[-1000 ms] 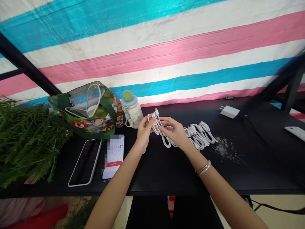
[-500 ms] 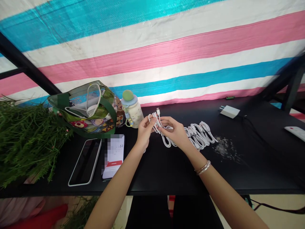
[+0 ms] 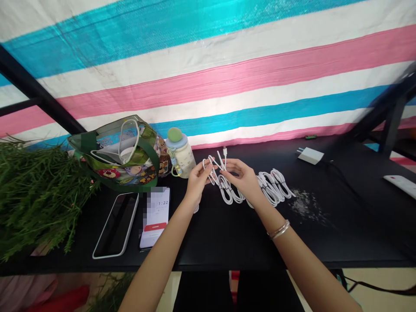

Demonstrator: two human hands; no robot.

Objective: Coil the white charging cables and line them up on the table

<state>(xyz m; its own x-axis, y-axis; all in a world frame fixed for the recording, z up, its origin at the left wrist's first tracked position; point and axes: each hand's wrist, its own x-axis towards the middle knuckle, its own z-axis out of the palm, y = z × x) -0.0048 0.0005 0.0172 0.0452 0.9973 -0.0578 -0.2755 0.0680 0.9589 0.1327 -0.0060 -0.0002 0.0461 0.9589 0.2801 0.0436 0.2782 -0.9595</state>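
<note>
A white charging cable (image 3: 210,170) is held between both hands above the black table (image 3: 214,242). My left hand (image 3: 197,182) is closed on its looped part, the thumb pressing the strands. Between thumb and fingers, my right hand (image 3: 242,175) pinches the cable's end, and its plug (image 3: 225,152) points upward. Just beyond and below the hands lie several coiled white cables (image 3: 274,187), bound with dark ties, in a row; my right wrist hides part of them. A small bit of white cable shows beside my left wrist.
To the left stand a green patterned bag (image 3: 130,156), a bottle (image 3: 182,158), two phones (image 3: 117,225) and leafy greenery (image 3: 35,195). On the right are a white charger (image 3: 311,155), pale crumbs (image 3: 307,207), a black cord and a white power strip (image 3: 401,184). A striped sheet hangs behind.
My right hand has drawn the plug end slightly right, away from the loops in my left hand, and a gap has opened between the strands. The view has tilted slightly.
</note>
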